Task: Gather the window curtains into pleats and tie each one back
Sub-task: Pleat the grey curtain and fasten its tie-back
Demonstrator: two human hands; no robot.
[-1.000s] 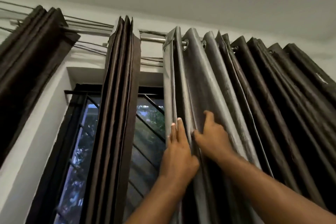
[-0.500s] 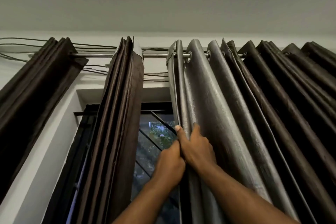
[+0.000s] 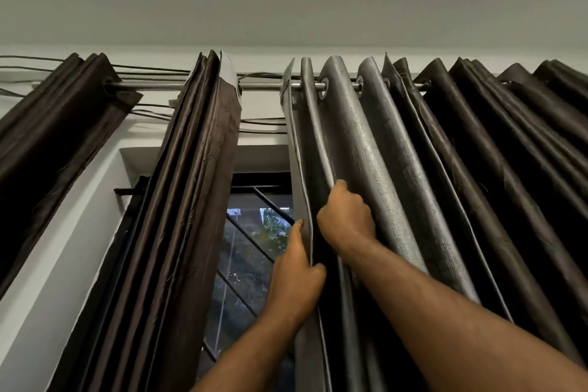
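A grey textured eyelet curtain (image 3: 375, 162) hangs in folds from a metal rod (image 3: 264, 85). My left hand (image 3: 297, 280) grips the curtain's left edge, thumb on the near side and fingers behind the cloth. My right hand (image 3: 345, 219) is higher and just to the right, its fingers curled into the fold beside that edge. To the right the same run of curtain continues as dark brown pleats (image 3: 496, 175). A dark brown curtain (image 3: 187, 200) hangs gathered in tight pleats left of the gap.
Another dark brown gathered curtain (image 3: 54, 140) hangs at the far left. Between the curtains shows a window (image 3: 251, 248) with black bars and foliage outside. Thin cables (image 3: 149, 68) run along the white wall above the rod. The ceiling is close overhead.
The view has tilted upward. My hands went from lying flat on the grey folds to gripping them; the left now sits lower on the edge and the right higher in the fold.
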